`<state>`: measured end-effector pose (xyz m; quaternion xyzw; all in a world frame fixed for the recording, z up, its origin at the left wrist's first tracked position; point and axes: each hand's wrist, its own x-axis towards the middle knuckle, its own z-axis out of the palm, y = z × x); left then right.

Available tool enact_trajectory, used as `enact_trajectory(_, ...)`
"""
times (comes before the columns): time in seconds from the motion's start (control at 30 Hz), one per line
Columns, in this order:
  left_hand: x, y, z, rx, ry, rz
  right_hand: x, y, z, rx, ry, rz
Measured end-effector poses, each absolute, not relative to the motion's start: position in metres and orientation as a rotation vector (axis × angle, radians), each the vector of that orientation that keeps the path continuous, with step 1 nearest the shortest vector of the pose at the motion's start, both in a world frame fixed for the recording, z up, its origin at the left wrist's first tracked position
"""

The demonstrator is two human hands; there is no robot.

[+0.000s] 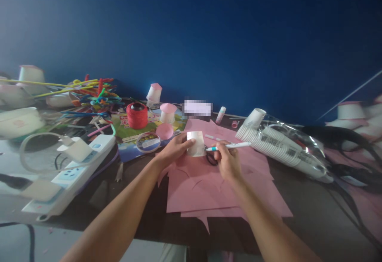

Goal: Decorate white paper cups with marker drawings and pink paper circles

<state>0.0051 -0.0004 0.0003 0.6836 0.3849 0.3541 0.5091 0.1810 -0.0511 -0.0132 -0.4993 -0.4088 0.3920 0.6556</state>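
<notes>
My left hand (179, 147) grips a small white paper cup (197, 146) from its left side, thumb across the front. Faint marks show near the cup's upper part, too small to make out. Between the fingers of my right hand (227, 160) is a white marker pen (238, 145) with a teal band, its tip pointing left and close to the cup's right side. Whether the tip touches the cup I cannot tell. Black scissors (211, 158) lie partly hidden between the cup and my right hand. Beneath both hands are pink paper sheets (197, 194) with cut edges.
To the right lies a plastic-wrapped stack of paper cups (280, 146). A glue stick (221, 115) stands behind the paper. At left are a red yarn spool (137, 115), pink-roofed cups (168, 113), a tape roll (148, 142), pipe cleaners (98, 93) and a power strip (74, 174) with cables.
</notes>
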Motion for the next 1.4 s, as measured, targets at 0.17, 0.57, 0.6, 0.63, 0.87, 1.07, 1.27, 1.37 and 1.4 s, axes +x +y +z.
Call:
enact_trajectory(0.17,0.006,-0.003,0.004,1.649,0.941,0.869,0.182,-0.05,-0.016,-1.132,-0.923,0.891)
enact_trajectory(0.57,0.006,-0.003,0.004,1.625,0.884,0.863,0.181,-0.056,-0.006,-1.167,-1.078,0.909)
enact_trajectory(0.6,0.006,-0.003,0.004,1.623,0.881,0.863,0.182,-0.056,-0.006,-1.168,-1.071,0.908)
enact_trajectory(0.63,0.006,-0.003,0.004,1.622,0.884,0.865,0.182,-0.056,-0.007,-1.163,-1.049,0.907)
enact_trajectory(0.87,0.006,-0.002,0.002,1.624,0.894,0.872,0.184,-0.053,-0.014,-1.087,-0.98,0.941)
enact_trajectory(1.07,0.006,-0.003,0.002,1.622,0.912,0.865,0.182,-0.055,-0.012,-1.073,-1.021,0.936)
enact_trajectory(1.27,0.006,-0.002,0.002,1.634,0.91,0.861,0.182,-0.054,-0.013,-1.048,-1.012,0.94)
enact_trajectory(1.37,0.006,-0.001,0.001,1.632,0.901,0.862,0.182,-0.054,-0.014,-1.037,-1.021,0.94)
enact_trajectory(1.4,0.006,-0.001,0.0,1.63,0.898,0.863,0.182,-0.054,-0.015,-1.037,-1.023,0.935)
